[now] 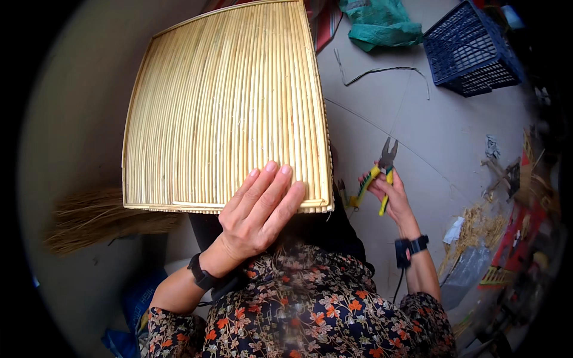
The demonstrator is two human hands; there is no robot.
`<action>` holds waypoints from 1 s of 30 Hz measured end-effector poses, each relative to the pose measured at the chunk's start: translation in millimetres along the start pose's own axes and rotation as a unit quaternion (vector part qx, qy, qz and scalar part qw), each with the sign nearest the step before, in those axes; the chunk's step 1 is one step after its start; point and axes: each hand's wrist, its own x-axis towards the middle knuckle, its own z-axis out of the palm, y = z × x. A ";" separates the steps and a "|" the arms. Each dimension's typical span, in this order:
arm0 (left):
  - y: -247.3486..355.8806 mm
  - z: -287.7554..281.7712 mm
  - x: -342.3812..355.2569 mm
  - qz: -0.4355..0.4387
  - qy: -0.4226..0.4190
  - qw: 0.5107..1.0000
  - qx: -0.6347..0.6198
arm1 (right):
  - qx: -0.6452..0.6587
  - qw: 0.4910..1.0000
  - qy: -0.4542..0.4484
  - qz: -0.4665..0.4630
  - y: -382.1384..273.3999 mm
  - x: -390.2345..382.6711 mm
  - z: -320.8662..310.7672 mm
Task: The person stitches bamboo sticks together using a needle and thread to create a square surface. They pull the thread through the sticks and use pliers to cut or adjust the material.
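Observation:
A pale panel of straight reed stalks [224, 101], laid side by side and framed by thin edge strips, stands before me above my lap. My left hand [256, 209] lies flat on its near right corner, fingers stretched out and together over the stalks. Off to the right of the panel, my right hand [391, 194] grips a pair of pliers [388, 156] by one of the yellow and green handles. The dark jaws point away from me and stand slightly apart, with nothing between them.
On the tiled floor lie a bent dark wire [382, 70] and a green plastic bag [382, 24]. A blue plastic crate [471, 51] stands at the far right. Loose straw [477, 230] is scattered on the right, and a bundle of brown stalks [101, 218] lies on the left.

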 end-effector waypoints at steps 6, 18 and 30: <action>-10.0 24.4 -16.1 0.030 0.054 0.998 0.016 | -0.108 0.979 -0.153 0.082 -66.5 -101.7 98.8; -9.5 51.8 -15.9 0.026 0.086 0.996 0.022 | -0.168 0.958 -0.184 0.144 -79.8 -132.3 152.5; -6.8 65.5 -15.8 0.031 0.095 0.995 0.026 | -0.134 0.958 -0.152 0.202 -93.3 -124.7 159.4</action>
